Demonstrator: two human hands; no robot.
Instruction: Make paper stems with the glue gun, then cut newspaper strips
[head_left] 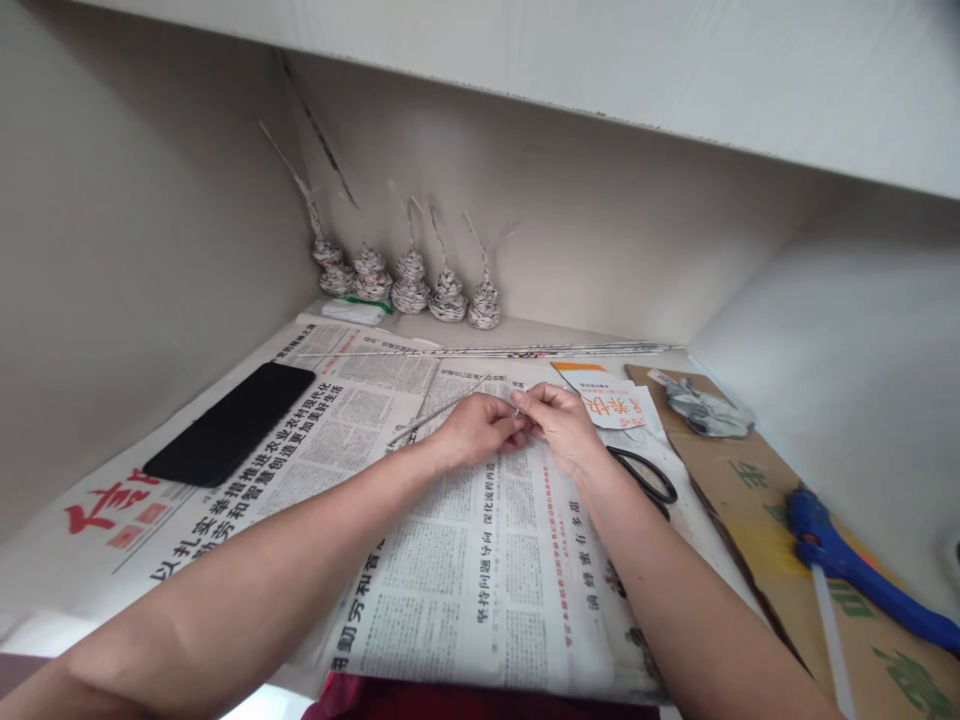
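My left hand (484, 430) and my right hand (555, 420) meet above a newspaper sheet (450, 570). Their fingertips pinch a thin rolled-paper stick (431, 412), which slants out to the left behind my left hand. A small light end of it shows between the fingers; the rest of the grip is hidden. Black-handled scissors (646, 475) lie just right of my right wrist, partly covered by the forearm. Beyond that hand sits a white card with orange print (619, 403).
Several woven-paper gourd shapes (448, 295) line the back wall. Long paper sticks (540, 350) lie before them. A black phone (232, 425) rests at left. At right, cardboard (739, 490) carries a crumpled plastic wrapper (709, 408) and a blue glue gun (862, 570). A board (525, 50) overhangs.
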